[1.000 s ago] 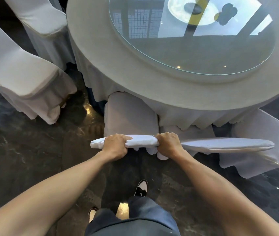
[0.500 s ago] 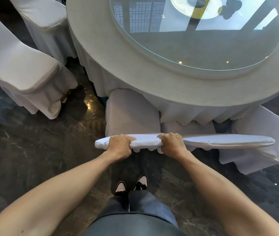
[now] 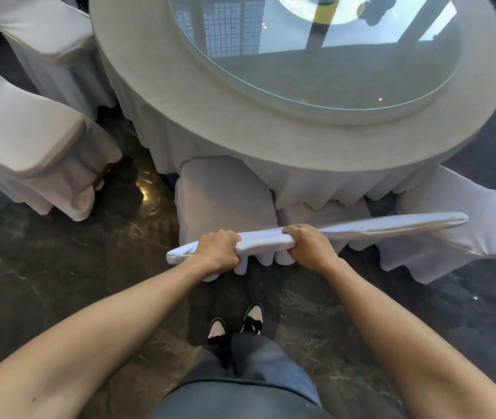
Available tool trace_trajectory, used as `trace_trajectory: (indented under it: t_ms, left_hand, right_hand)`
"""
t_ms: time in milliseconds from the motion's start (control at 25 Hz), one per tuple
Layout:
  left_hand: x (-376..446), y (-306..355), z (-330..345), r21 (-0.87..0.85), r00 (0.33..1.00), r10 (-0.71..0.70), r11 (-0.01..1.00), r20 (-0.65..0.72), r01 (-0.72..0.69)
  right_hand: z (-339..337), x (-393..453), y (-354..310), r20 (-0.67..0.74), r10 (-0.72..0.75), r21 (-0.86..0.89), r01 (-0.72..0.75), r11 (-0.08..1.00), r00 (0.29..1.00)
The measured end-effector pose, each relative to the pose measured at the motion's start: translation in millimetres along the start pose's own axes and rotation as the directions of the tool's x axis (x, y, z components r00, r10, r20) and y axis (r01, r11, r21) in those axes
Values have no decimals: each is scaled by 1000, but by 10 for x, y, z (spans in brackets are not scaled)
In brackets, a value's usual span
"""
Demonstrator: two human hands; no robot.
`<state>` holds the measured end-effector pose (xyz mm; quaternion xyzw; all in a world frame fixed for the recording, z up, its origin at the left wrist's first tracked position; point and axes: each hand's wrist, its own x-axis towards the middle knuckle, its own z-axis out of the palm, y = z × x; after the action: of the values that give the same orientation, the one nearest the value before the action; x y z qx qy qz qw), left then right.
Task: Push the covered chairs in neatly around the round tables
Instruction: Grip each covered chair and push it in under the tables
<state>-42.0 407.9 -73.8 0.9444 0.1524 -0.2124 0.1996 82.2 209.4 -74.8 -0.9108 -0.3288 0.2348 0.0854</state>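
Observation:
A white-covered chair [image 3: 225, 195] stands right in front of me, its seat partly under the skirt of the round table [image 3: 180, 95]. My left hand [image 3: 218, 249] and my right hand [image 3: 310, 244] both grip the top edge of its backrest [image 3: 266, 241]. The top edge tilts, lower at the left end. A second covered chair [image 3: 458, 219] stands next to it on the right, its back top touching or overlapping the one I hold.
Two more covered chairs, one [image 3: 29, 140] near and one [image 3: 47, 34] farther, stand at the left, out from the table. A glass turntable [image 3: 316, 55] lies on the tabletop. Dark marble floor [image 3: 59, 282] surrounds me; my shoes [image 3: 234, 325] are below the chair.
The chair has slid further in under the table skirt and its back top now tilts down to the left. I stepped forward; both feet stand together.

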Motion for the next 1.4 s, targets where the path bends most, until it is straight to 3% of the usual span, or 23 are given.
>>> trace_trajectory:
  t_ms: [160, 280, 440, 600, 800, 1000, 1200, 1400]
  left_hand:
    - [96, 343, -7, -68, 989, 149, 987, 5, -149]
    - [191, 678, -15, -34, 981, 192, 981, -2, -192]
    - [338, 1098, -61, 41, 986, 155, 987, 56, -157]
    - [534, 1727, -94, 74, 988, 133, 988, 73, -138]
    - [768, 3021, -103, 186, 985, 175, 968, -5, -171]
    - [1027, 4459, -126, 257, 955, 266, 939, -128, -227]
    - [1418, 5744, 15, 168, 888, 388, 920, -248, -355]
    - [2134, 6977, 237, 193, 810, 461, 887, -362, -419]
  right_hand:
    - [-47, -297, 101, -92, 25, 104, -15, 994, 995]
    - [-155, -468, 326, -69, 66, 95, -59, 994, 995]
    - [-428, -668, 875, -51, 146, 102, -140, 985, 988]
    - [-817, -922, 1569, -118, 125, 94, -114, 989, 985]
    - [-1331, -1345, 2648, -154, 72, 6, -72, 997, 985]
    - [-1859, -1803, 3820, -224, 122, -92, -146, 985, 967]
    - [-2259, -2179, 4920, -510, 113, -22, -144, 989, 853]
    - [-2662, -2194, 6193, -586, 131, -49, -196, 979, 800]
